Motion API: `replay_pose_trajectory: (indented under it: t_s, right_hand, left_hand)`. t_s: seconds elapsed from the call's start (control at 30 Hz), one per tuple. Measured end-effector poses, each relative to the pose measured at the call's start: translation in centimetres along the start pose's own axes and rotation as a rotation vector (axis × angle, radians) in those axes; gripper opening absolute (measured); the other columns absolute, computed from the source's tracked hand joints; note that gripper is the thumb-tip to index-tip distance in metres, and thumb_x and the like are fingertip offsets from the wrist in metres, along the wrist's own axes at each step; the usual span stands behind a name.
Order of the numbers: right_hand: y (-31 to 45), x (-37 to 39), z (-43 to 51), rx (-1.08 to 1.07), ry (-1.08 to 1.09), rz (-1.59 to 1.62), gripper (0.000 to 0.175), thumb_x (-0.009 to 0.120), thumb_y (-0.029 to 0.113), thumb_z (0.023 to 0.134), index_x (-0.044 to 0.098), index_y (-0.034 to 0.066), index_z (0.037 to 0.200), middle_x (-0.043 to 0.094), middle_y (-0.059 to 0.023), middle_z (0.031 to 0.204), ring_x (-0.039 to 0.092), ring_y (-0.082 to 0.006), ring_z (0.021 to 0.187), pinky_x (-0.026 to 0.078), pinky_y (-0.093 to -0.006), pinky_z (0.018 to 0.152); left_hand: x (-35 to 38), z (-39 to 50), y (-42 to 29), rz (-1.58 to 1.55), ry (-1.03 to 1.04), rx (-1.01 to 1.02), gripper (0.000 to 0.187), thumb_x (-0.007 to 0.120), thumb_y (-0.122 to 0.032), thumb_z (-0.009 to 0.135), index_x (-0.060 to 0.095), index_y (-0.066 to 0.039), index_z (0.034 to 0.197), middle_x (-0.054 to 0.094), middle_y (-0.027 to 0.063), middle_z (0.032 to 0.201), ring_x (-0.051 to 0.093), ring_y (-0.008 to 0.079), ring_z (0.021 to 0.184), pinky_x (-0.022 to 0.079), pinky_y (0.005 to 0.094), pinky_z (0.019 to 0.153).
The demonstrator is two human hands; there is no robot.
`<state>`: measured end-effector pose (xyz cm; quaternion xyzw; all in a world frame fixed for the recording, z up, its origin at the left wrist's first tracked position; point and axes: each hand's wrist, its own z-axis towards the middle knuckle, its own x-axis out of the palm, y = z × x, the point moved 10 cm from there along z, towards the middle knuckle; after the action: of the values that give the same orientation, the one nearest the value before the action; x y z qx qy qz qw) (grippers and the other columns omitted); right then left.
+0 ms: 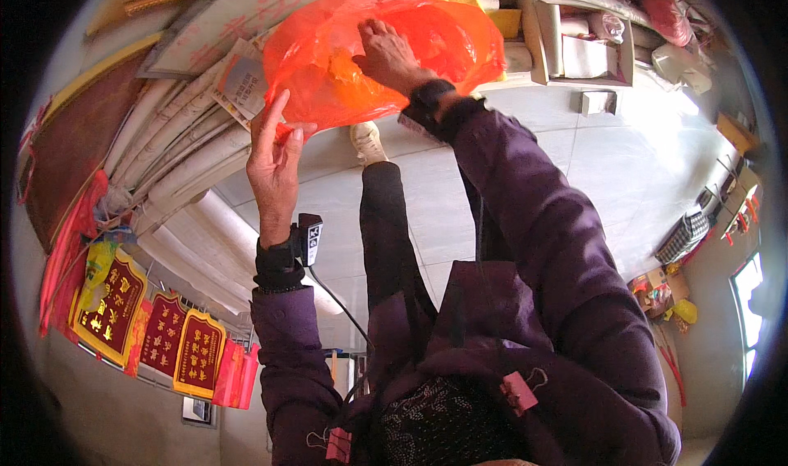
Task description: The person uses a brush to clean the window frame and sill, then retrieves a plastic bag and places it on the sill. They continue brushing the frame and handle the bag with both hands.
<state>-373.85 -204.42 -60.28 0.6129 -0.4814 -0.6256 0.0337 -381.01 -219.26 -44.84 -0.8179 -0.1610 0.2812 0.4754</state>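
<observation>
A large, thin red plastic bag (332,29) spreads across the top middle of the view, over rolled material. My left hand (274,152) pinches its lower left edge between thumb and fingers. Above the middle of the bag is my right hand (389,54), palm down with its fingers apart; whether it touches the film cannot be told. An orange-yellow item (351,75) shows in or under the bag, its kind unclear. Printed paper (246,84) lies just left of the bag.
Long white rolls (184,127) lie to the left. A wooden box (625,54) with rolls and paper stands at upper right, a small white box (598,103) on the tiled floor below it. Red and gold banners (114,306) hang at lower left. One shoe (368,143) is below the bag.
</observation>
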Motion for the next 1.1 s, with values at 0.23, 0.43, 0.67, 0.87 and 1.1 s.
replay_pose_trajectory:
  t_s: [0.23, 0.43, 0.67, 0.87, 1.1]
  right_hand:
    - [-2.9, 3.3, 1.3, 0.072, 0.255, 0.133, 0.014, 0.06, 0.01, 0.075, 0.064, 0.0064, 0.088, 0.06, -0.0079, 0.113, 0.051, -0.0286, 0.115, 0.043, -0.0449, 0.088]
    - [6.6, -5.8, -7.8, -0.611, 0.037, 0.045, 0.021, 0.059, 0.018, 0.07, 0.062, 0.0133, 0.09, 0.057, -0.0002, 0.109, 0.047, -0.0172, 0.117, 0.029, -0.0475, 0.102]
    - [0.0, -8.3, -10.4, 0.076, 0.024, 0.665, 0.025, 0.055, 0.001, 0.074, 0.059, 0.0062, 0.098, 0.059, -0.0069, 0.104, 0.055, -0.0225, 0.103, 0.044, -0.036, 0.09]
    - [-6.7, -14.4, -11.3, 0.405, -0.407, 0.585, 0.039, 0.044, -0.005, 0.087, 0.047, 0.003, 0.124, 0.06, -0.0143, 0.106, 0.056, -0.0266, 0.102, 0.048, -0.0339, 0.084]
    - [4.5, -9.2, -7.4, -0.358, -0.138, -0.294, 0.038, 0.062, 0.011, 0.074, 0.06, 0.0104, 0.112, 0.046, -0.0098, 0.132, 0.049, -0.0282, 0.115, 0.047, -0.0424, 0.081]
  left_hand:
    - [-1.8, 1.4, 0.6, -0.107, -0.15, -0.025, 0.05, 0.05, -0.002, 0.093, 0.035, -0.002, 0.141, 0.041, 0.0115, 0.141, 0.063, 0.0177, 0.097, 0.049, 0.0301, 0.088]
    - [-1.2, 2.2, -1.0, -0.184, -0.17, -0.008, 0.056, 0.048, 0.002, 0.091, 0.029, 0.0, 0.143, 0.035, 0.0127, 0.146, 0.058, 0.0235, 0.111, 0.044, 0.0339, 0.096]
    - [-2.9, 1.4, -0.9, -0.153, -0.267, -0.119, 0.054, 0.053, -0.004, 0.091, 0.034, -0.002, 0.142, 0.04, 0.0125, 0.143, 0.061, 0.0222, 0.107, 0.041, 0.0339, 0.099]
    - [-2.9, 1.6, -0.4, -0.226, -0.252, -0.141, 0.054, 0.051, -0.002, 0.092, 0.032, 0.0, 0.142, 0.039, 0.0128, 0.143, 0.059, 0.0235, 0.11, 0.042, 0.0354, 0.1]
    - [-2.1, 2.1, 0.2, -0.25, -0.201, -0.139, 0.054, 0.05, -0.003, 0.092, 0.031, 0.0, 0.142, 0.037, 0.0134, 0.145, 0.059, 0.0247, 0.11, 0.04, 0.036, 0.102]
